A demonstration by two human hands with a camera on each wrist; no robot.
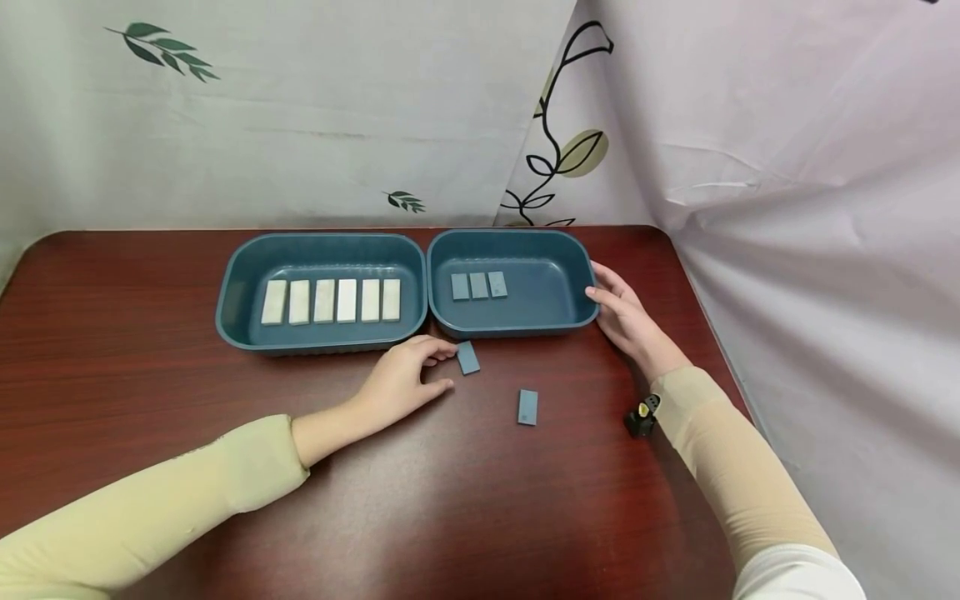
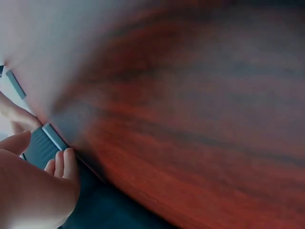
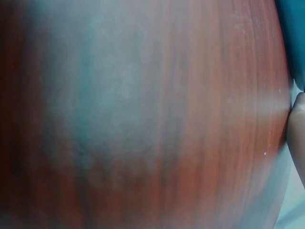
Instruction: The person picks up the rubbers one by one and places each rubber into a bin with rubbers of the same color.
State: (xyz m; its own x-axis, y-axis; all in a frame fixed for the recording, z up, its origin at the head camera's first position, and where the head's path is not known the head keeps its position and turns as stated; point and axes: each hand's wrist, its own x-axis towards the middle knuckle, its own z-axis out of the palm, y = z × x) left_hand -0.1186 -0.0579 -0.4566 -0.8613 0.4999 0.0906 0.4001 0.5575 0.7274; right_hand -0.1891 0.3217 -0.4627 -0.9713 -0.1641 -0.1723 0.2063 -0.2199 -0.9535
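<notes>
My left hand (image 1: 400, 377) lies low over the table, its fingertips at the near-left edge of a blue-grey tile (image 1: 468, 357); the thumb stands apart from it. In the left wrist view the left fingers (image 2: 70, 164) show beside that tile (image 2: 55, 137). My right hand (image 1: 628, 317) holds the right end of a blue plastic bin (image 1: 512, 327), thumb at the rim and fingers along the outside. Inside this bin three blue-grey tiles (image 1: 479, 286) stand in a row. Another blue-grey tile (image 1: 528, 407) lies on the table, nearer than both hands' fingertips.
A second blue bin (image 1: 322, 343) sits against the first on its left, holding a row of several whitish blocks (image 1: 324, 301). Both stand toward the back of the dark red wooden table (image 1: 420, 525). Pale cloth (image 1: 315, 117) hangs behind and on the right.
</notes>
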